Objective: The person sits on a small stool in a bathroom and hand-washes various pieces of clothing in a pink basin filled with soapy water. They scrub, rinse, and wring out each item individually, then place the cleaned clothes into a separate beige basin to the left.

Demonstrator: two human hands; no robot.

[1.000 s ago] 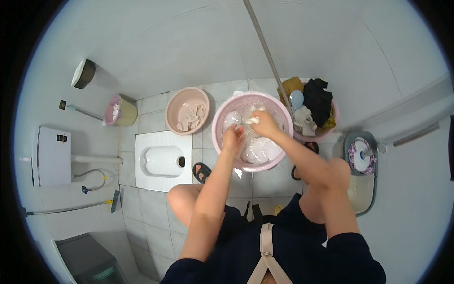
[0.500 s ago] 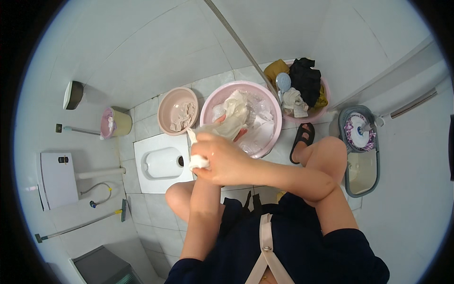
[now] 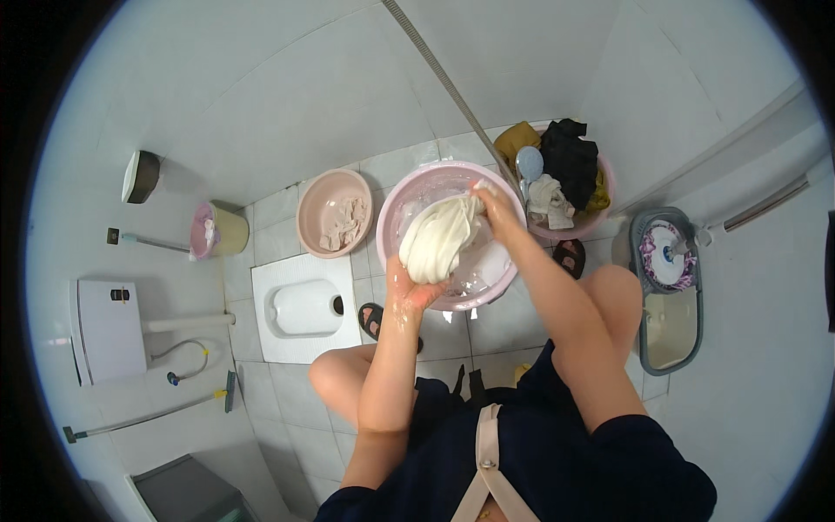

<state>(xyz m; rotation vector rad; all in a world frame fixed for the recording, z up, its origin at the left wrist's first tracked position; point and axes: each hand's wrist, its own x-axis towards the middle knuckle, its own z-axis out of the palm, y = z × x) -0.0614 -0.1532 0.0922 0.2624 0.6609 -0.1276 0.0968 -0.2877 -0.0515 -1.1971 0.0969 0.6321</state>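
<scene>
A wet, cream-white cloth (image 3: 441, 239) hangs bunched in folds between my hands over the pink basin (image 3: 388, 204). My left hand (image 3: 412, 287) is closed round its lower left end, with suds or water on the wrist. At the upper right end, my right hand (image 3: 497, 209) grips the gathered fabric near the basin's rim. Below the cloth, the basin holds foamy water and some pale pieces whose kind I cannot make out.
To the left stand a smaller peach basin (image 3: 304, 209) with pale fabric and a squat toilet (image 3: 300, 309). A tub of clothes (image 3: 570, 161) with a shower head (image 3: 529, 163) sits at the far right. A mop bucket (image 3: 698, 331) is on the right.
My right hand has swung from over my left forearm to the basin's right side, carrying its end of the cloth. The cloth now lies bunched between both hands.
</scene>
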